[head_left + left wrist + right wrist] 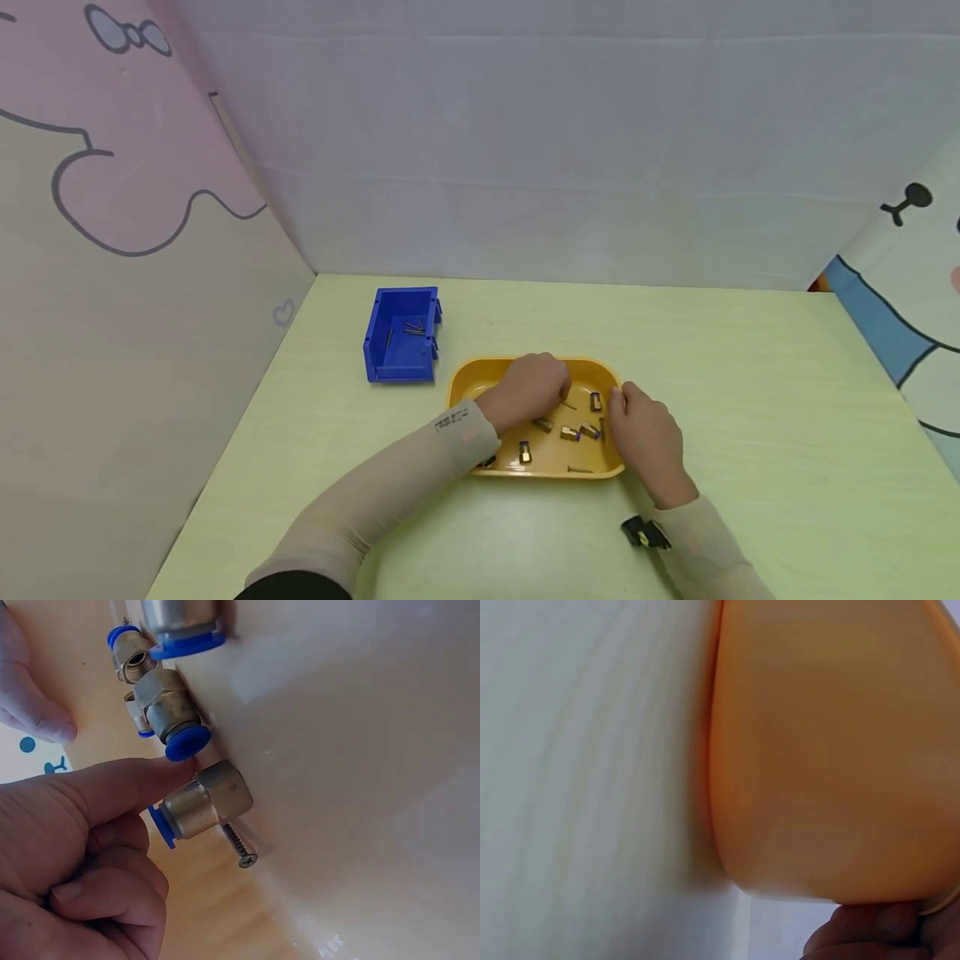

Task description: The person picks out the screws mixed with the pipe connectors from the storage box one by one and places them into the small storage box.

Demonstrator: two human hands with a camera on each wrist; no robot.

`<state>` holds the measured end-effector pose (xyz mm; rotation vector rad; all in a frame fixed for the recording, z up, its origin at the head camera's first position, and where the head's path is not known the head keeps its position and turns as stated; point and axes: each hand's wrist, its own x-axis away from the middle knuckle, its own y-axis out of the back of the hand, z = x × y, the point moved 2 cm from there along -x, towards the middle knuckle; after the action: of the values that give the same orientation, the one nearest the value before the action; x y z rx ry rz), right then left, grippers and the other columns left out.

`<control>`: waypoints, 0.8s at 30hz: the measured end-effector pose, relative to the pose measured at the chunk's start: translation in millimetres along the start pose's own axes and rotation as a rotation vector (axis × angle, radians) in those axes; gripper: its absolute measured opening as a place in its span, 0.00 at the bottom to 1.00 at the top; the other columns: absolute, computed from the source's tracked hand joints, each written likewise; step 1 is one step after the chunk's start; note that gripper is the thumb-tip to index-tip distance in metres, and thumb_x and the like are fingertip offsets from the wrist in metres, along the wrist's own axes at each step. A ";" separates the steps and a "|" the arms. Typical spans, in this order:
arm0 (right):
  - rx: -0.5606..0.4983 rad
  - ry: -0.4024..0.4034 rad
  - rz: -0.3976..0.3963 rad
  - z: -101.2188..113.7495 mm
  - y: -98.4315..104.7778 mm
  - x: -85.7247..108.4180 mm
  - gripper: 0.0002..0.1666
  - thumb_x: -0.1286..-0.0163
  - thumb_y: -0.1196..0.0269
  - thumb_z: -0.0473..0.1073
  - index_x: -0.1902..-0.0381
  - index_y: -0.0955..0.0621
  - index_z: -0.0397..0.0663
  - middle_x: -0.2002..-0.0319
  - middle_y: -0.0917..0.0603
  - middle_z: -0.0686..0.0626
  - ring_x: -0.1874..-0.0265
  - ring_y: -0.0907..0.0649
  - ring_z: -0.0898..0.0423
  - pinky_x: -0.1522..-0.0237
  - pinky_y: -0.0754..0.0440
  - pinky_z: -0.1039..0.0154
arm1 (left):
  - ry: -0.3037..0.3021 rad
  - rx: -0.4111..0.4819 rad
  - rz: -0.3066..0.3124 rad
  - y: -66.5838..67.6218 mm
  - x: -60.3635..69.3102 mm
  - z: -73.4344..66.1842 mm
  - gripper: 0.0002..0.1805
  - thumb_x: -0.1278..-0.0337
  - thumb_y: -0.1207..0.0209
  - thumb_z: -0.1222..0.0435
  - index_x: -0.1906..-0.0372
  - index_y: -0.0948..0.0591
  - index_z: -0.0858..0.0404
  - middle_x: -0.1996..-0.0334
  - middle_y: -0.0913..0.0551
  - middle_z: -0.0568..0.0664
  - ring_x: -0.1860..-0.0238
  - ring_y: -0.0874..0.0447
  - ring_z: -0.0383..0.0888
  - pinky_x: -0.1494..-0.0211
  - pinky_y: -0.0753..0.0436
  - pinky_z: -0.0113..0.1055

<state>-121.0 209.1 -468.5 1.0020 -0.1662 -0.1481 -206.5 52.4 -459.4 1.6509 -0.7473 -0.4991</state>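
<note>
In the head view my left hand (531, 385) reaches into a yellow tray (517, 475) holding brass fittings and screws. The left wrist view shows one outstretched digit of it touching a brass fitting (219, 796) with a blue collar, while the other fingers are curled with nothing visible in them. A screw (238, 846) lies beside that fitting. My right hand (647, 432) grips the tray's right end, thumb at the rim. From the right wrist, the tray's outer wall (832, 765) fills much of the view, with fingers (866, 930) against it.
A blue bin (401, 373) with several screws (415, 328) stands behind and left of the tray. More fittings (570, 433) and a screw (579, 470) lie in the tray. A black clip-like object (643, 533) is at my right sleeve. A pale wall (555, 167) closes the table's back.
</note>
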 end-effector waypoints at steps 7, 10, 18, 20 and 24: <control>-0.003 -0.016 0.011 0.9 0.0 0.1 0.23 0.20 0.58 0.52 0.73 0.31 0.45 0.82 0.33 0.48 0.85 0.31 0.53 0.83 0.37 0.61 | 0.022 0.019 0.020 5.7 2.9 -3.7 0.21 0.42 0.44 0.72 0.88 0.29 0.53 0.90 0.41 0.42 0.86 0.44 0.37 0.83 0.41 0.27; -0.001 -0.023 0.017 1.9 0.6 0.4 0.23 0.20 0.58 0.52 0.72 0.31 0.45 0.82 0.33 0.48 0.85 0.30 0.53 0.83 0.37 0.62 | 0.027 0.025 0.023 9.3 3.7 -6.2 0.19 0.41 0.42 0.70 0.87 0.25 0.53 0.90 0.37 0.42 0.86 0.40 0.37 0.83 0.39 0.27; 0.007 -0.026 0.017 2.8 1.4 1.0 0.23 0.20 0.58 0.52 0.72 0.31 0.45 0.82 0.33 0.48 0.86 0.31 0.53 0.83 0.37 0.62 | 0.031 0.026 -0.062 28.8 7.2 -7.5 0.11 0.37 0.40 0.65 0.73 0.11 0.51 0.75 0.15 0.39 0.78 0.27 0.34 0.74 0.28 0.26; 0.007 -0.026 0.014 2.4 0.7 0.8 0.23 0.20 0.58 0.52 0.72 0.31 0.45 0.82 0.33 0.48 0.86 0.30 0.53 0.83 0.37 0.62 | 0.033 0.028 -0.092 36.5 9.8 -6.5 0.10 0.36 0.39 0.63 0.69 0.09 0.50 0.70 0.13 0.39 0.75 0.24 0.33 0.71 0.25 0.25; 0.009 -0.026 0.010 1.4 -0.6 0.1 0.23 0.20 0.57 0.52 0.72 0.31 0.45 0.82 0.33 0.48 0.85 0.30 0.53 0.83 0.37 0.62 | 0.052 0.055 -0.136 50.9 15.4 -3.3 0.08 0.36 0.38 0.61 0.67 0.09 0.51 0.67 0.12 0.40 0.75 0.23 0.33 0.71 0.25 0.25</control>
<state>-121.3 207.6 -468.2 1.0084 -0.1954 -0.1515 -203.7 38.9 -408.0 1.7672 -0.6179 -0.5344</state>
